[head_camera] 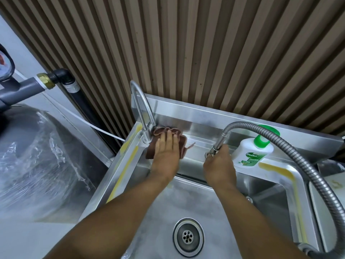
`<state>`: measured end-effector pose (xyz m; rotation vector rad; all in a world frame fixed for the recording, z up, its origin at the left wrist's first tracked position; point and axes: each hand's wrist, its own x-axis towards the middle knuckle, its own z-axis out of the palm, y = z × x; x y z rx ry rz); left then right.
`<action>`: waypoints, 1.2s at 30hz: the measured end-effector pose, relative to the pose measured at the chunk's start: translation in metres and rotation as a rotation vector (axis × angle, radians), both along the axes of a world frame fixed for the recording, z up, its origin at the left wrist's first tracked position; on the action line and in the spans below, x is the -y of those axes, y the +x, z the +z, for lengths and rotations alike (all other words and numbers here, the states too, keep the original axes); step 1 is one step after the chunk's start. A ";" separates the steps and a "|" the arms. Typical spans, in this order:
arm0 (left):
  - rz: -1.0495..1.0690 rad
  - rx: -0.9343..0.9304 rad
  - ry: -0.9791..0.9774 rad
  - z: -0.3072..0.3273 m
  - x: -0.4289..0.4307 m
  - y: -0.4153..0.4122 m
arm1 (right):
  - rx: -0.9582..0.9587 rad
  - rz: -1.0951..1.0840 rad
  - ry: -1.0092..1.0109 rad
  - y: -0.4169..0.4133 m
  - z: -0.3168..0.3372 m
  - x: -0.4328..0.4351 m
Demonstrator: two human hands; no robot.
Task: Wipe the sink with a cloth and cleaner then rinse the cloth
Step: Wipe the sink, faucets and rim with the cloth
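brown cloth (161,132) lies bunched on the back ledge of the steel sink (128,161), just beside the base of the curved tap (142,101). the left hand (166,156) lies flat on top of it, fingers straight and close together, palm pressing the fabric against the metal. the right hand (219,165) is curled round the nozzle end of the spray hose (298,156), which loops up and over from the right side of the sink. no water shows at the nozzle. the cleaner bottle (250,152), white with a green cap, stands upright on the same ledge just to the right of that hand.

this looks like the wiping step, with the cloth working the ledge around the tap base. the basin below has a dull, streaky film around the drain (187,237), so it probably needs a pass too.

the next move likely calls for sliding the cloth along the ledge under steady flat pressure, then down into the basin. the cloth's loose corner near the middle of the ledge may drag or fold under. rinsing comes later. for that the hand would have to gather the cloth and hold it over the basin, with the nozzle aimed down so spray stays inside.
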<state>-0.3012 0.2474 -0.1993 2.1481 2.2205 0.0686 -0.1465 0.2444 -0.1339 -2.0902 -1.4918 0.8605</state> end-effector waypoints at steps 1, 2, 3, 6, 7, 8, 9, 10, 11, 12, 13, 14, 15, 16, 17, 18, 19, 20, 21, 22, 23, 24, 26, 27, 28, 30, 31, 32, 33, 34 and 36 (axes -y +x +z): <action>-0.048 0.027 0.040 -0.002 -0.002 0.014 | -0.001 0.000 0.004 0.000 0.000 0.000; -0.119 0.049 0.078 -0.005 -0.003 0.027 | 0.000 0.002 0.007 0.000 0.001 0.000; -0.198 0.071 0.088 -0.006 -0.004 0.037 | 0.002 0.003 0.011 0.001 0.001 0.000; -0.420 0.122 0.083 -0.009 -0.007 0.035 | 0.011 0.008 0.014 0.001 0.002 0.000; -0.466 0.127 0.093 -0.011 -0.006 0.025 | 0.015 0.009 0.015 0.001 0.001 0.001; -0.490 0.117 0.099 -0.013 -0.003 0.014 | 0.019 0.012 0.014 0.002 0.001 0.001; -0.479 0.091 0.091 -0.014 0.001 0.001 | 0.020 0.014 0.013 0.002 0.000 0.000; -0.432 0.059 0.082 -0.013 0.006 -0.013 | 0.017 0.014 0.010 0.002 -0.002 0.000; -0.352 0.041 0.076 -0.013 0.009 -0.026 | 0.014 0.012 0.008 0.002 -0.003 -0.001; -0.252 0.033 0.058 -0.011 0.010 -0.036 | 0.014 0.011 0.007 0.002 -0.004 -0.002; -0.148 0.027 0.038 -0.008 0.008 -0.039 | 0.015 0.010 0.007 0.002 -0.004 -0.003; -0.075 0.001 0.018 -0.003 0.004 -0.036 | 0.014 0.010 0.007 0.002 -0.005 -0.003; -0.033 -0.010 0.005 0.002 0.002 -0.027 | 0.014 0.011 0.009 0.002 -0.006 -0.003; -0.021 -0.001 0.000 0.004 -0.001 -0.014 | 0.012 0.012 0.013 0.002 -0.006 -0.003; -0.048 0.019 0.010 0.002 -0.002 0.001 | 0.010 0.011 0.017 0.002 -0.007 -0.003; -0.115 0.043 0.052 -0.003 -0.003 0.016 | 0.008 0.010 0.022 0.002 -0.007 -0.003; -0.201 0.069 0.060 -0.008 -0.002 0.030 | 0.006 0.011 0.026 0.002 -0.008 -0.004; -0.283 0.104 0.073 -0.013 0.002 0.036 | 0.005 0.019 0.025 0.000 -0.009 -0.003; -0.355 0.144 0.087 -0.015 0.003 0.039 | 0.000 0.017 0.027 0.002 -0.009 -0.004; -0.385 0.179 0.085 -0.015 0.005 0.038 | -0.004 0.015 0.028 0.003 -0.009 -0.005; -0.365 0.207 0.111 -0.016 0.010 0.031 | -0.001 0.018 0.028 0.004 -0.009 -0.005; -0.318 0.249 0.153 -0.018 0.017 0.024 | 0.006 0.022 0.026 0.004 -0.009 -0.006; -0.139 0.430 0.240 -0.019 0.040 0.009 | 0.014 0.020 0.020 0.002 -0.010 -0.007; 0.010 0.601 0.282 -0.020 0.052 0.004 | 0.011 0.020 0.023 0.002 -0.010 -0.007; 0.188 0.809 0.323 -0.018 0.063 0.001 | 0.003 0.021 0.032 0.002 -0.011 -0.007; 0.665 1.197 0.378 -0.011 0.070 0.006 | -0.008 0.021 0.041 0.002 -0.011 -0.007; 0.926 1.431 0.382 -0.006 0.065 0.009 | -0.007 0.020 0.039 0.003 -0.012 -0.006; 1.133 1.684 0.374 -0.001 0.055 0.012 | -0.007 0.022 0.038 0.004 -0.011 -0.007; 1.245 1.877 0.384 0.004 0.044 0.014 | -0.007 0.026 0.038 0.004 -0.011 -0.007; 1.268 2.009 0.405 0.007 0.031 0.016 | -0.005 0.032 0.039 0.004 -0.011 -0.007; 1.237 2.126 0.433 0.012 0.007 0.025 | 0.003 0.039 0.042 0.005 -0.011 -0.008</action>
